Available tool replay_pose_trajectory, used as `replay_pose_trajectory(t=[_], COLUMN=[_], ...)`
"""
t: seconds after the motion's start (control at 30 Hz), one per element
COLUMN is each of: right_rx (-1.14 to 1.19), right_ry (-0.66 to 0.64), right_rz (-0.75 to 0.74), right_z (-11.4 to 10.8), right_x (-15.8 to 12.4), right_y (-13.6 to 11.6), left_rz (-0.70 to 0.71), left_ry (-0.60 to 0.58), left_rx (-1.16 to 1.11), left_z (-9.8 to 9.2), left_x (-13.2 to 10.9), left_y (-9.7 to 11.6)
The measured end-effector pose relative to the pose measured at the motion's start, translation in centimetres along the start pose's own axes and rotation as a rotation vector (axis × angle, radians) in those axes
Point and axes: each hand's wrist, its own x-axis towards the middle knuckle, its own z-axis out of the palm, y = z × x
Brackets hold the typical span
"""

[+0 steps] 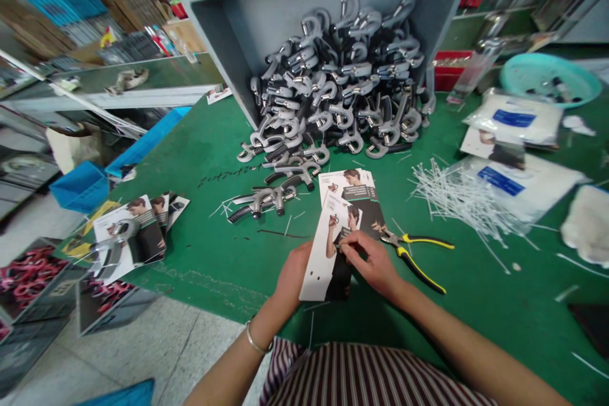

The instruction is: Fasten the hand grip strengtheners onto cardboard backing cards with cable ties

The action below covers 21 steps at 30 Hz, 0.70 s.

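Note:
A printed packaging card is tilted up in front of me, with two small holes near its lower end. My left hand is closed on its left edge, the fingers partly hidden behind it. My right hand pinches at the front of the card near its middle; whether something thin sits between the fingertips is too small to make out. Just beyond lies a stack of similar cards. Yellow-and-black pliers rest beside my right hand. Grey hand grips lie loose on the green table past the card.
A grey bin tipped on its side spills many hand grips. White cable ties are heaped at right beside plastic bags and a turquoise basin. Cards with a grip lie at the left table edge, above crates of red parts.

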Motion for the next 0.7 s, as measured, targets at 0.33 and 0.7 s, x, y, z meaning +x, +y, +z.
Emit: replay_pose_trajectory(t=[0.33,0.7], right_rx=[-0.008,-0.068], right_ry=[-0.003,-0.095], right_rz=[0.013,-0.044], right_z=[-0.1,-0.6], right_x=[-0.3,-0.1], right_y=[0.0,-0.7], left_rz=[0.088,0.106], left_ry=[-0.034,-0.036], left_rx=[-0.043,-0.132], left_z=[-0.2,-0.1], left_x=[-0.3,-0.3], left_y=[-0.6,-2.0])
